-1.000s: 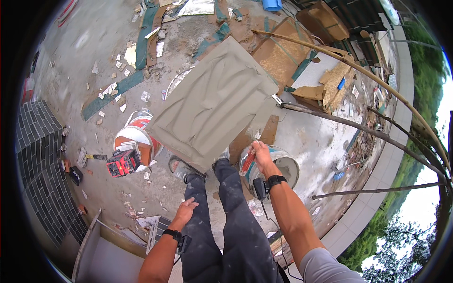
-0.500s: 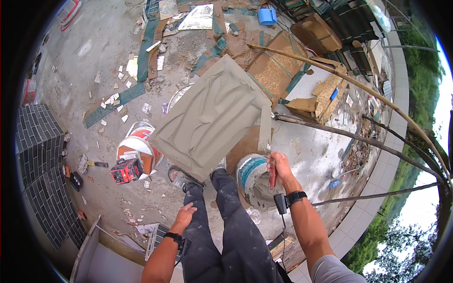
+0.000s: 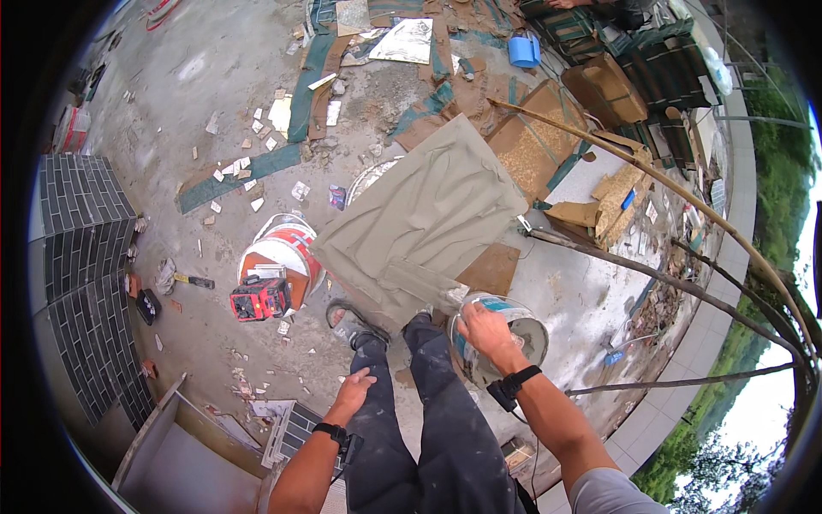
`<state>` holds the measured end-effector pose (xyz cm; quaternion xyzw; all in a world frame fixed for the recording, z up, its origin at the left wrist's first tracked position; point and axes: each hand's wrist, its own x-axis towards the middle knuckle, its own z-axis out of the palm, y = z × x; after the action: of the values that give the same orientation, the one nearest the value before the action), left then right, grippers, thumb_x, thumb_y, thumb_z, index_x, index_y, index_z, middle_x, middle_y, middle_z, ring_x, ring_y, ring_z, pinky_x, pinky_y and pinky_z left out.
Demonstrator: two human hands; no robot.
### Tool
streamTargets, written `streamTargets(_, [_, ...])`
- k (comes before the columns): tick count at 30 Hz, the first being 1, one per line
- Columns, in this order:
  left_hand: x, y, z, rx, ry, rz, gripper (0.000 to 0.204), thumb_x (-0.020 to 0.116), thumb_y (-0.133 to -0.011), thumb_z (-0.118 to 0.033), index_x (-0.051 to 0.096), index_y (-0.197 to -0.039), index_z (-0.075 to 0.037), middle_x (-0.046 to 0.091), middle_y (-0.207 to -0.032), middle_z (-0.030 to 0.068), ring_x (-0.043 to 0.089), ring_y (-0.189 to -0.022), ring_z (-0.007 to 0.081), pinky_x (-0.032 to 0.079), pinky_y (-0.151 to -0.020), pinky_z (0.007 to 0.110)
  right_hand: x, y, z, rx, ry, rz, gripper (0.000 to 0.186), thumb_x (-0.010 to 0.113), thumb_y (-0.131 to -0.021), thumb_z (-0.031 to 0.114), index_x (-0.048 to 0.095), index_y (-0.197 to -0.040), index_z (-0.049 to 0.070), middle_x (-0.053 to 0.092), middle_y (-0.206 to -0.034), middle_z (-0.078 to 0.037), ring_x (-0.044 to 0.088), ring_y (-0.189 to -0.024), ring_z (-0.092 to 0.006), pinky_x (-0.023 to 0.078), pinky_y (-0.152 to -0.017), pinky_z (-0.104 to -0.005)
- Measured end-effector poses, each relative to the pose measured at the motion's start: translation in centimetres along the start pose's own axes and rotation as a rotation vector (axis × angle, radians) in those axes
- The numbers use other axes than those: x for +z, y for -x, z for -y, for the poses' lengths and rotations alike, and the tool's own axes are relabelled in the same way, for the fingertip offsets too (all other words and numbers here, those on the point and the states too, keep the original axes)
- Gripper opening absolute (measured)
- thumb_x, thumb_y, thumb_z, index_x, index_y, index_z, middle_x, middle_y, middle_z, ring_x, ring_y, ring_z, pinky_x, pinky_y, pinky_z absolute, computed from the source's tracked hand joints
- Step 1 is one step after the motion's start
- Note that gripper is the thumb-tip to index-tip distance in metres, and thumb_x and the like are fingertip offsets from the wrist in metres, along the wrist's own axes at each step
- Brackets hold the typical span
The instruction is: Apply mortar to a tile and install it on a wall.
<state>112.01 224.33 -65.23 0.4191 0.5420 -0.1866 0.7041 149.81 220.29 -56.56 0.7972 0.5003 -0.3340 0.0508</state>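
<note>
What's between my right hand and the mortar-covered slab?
In the head view, a trowel bridges them: its blade lies over the mortar-covered slab, and your right hand holds its other end.

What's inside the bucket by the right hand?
Grey, wet-looking mortar shows inside the bucket. The right hand blocks part of the opening from view, and the mortar hides the bottom.

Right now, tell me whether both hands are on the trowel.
No, only the right hand grips the trowel; the left hand is apart from it, by the left trouser leg.
</note>
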Motion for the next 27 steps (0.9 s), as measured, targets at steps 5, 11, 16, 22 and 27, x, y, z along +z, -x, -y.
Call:
streamTargets(5, [-1.0,-0.1,-0.7,0.051,-0.103,-0.002,0.043,0.052,-0.089,-0.02,0.061,-0.124,0.002,0.057,-0.134,0.021,0.052,-0.128,0.0296,0.038,-0.106,0.033,-5.3,-3.1,-9.9,0.216,0.15,-0.292,0.031,0.057,-0.091,0.033,0.055,-0.089,0.003,0.064,-0.08,-0.018,0.066,-0.075,-0.0352,0.053,-0.063,-0.0451])
streamTargets(11, [-3.8,0.1,5.9,0.006,-0.089,-0.08,0.045,0.054,-0.088,-0.021,0.059,-0.126,0.004,0.058,-0.132,0.0228,0.053,-0.127,0.0299,0.038,-0.106,0.033,-5.4,-6.6,-7.0,0.612,-1.316,-0.183,0.028,0.057,-0.091,0.034,0.056,-0.085,0.006,0.057,-0.067,-0.005,0.06,-0.06,-0.0187,0.049,-0.051,-0.0346])
streamTargets(16, [-2.5,0.3,3.7,-0.062,0.051,-0.029,0.044,0.054,-0.089,-0.018,0.059,-0.126,0.005,0.059,-0.131,0.0218,0.053,-0.126,0.029,0.038,-0.106,0.032,-5.4,-12.6,-0.7,0.607,-2.1,-0.181,0.026,0.055,-0.093,0.034,0.055,-0.088,0.008,0.057,-0.072,-0.003,0.053,-0.054,-0.0147,0.046,-0.048,-0.0298])
streamTargets(22, [-3.1,-0.1,5.0,0.017,0.0,-0.057,0.045,0.053,-0.09,-0.017,0.056,-0.129,0.004,0.059,-0.131,0.0207,0.055,-0.125,0.0264,0.039,-0.105,0.03,-8.7,-16.7,2.4,0.492,-1.972,-0.068,0.024,0.054,-0.093,0.031,0.053,-0.086,0.008,0.055,-0.069,-0.003,0.053,-0.053,-0.0147,0.045,-0.046,-0.0295])
streamTargets(27, [-1.0,0.2,1.7,-0.01,0.062,-0.024,0.046,0.055,-0.09,-0.022,0.057,-0.128,0.004,0.056,-0.134,0.0216,0.053,-0.127,0.028,0.038,-0.106,0.031,-8.6,-11.6,1.2,0.497,-1.374,0.105,0.025,0.054,-0.093,0.03,0.053,-0.084,0.007,0.055,-0.067,-0.003,0.052,-0.049,-0.0129,0.045,-0.043,-0.0275])
